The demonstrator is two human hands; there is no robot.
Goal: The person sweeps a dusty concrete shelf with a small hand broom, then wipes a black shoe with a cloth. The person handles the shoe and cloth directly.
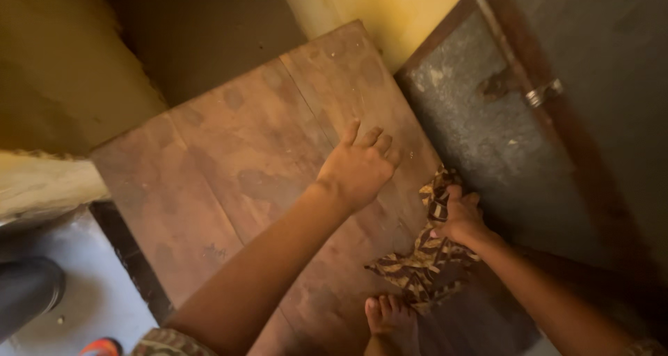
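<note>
From the head camera, looking straight down, I see a worn brown wooden board point(229, 161) lying on the floor, stained and dusty, with a seam running along it. The left hand point(358, 164) hovers over the board or rests lightly on it; I cannot tell which. Its fingers are loosely curled, half open, and it holds nothing. The right hand point(460, 219) is closed around a patterned cloth point(417, 262), brown with pale stripes. It grips the upper part of the cloth at the right edge of the board, just beside a grey metal door point(487, 133) with a rusty frame. The lower part of the cloth lies bunched on the board, near a bare foot point(391, 319) that stands at the bottom.

There is only this one view.

I think some risks are here. The cloth lies very near the toes, so it may catch under the foot if pulled. The board looks rough, so the cloth may snag on the seam. The right knuckles are close to the rusty metal and may scrape it.
</note>
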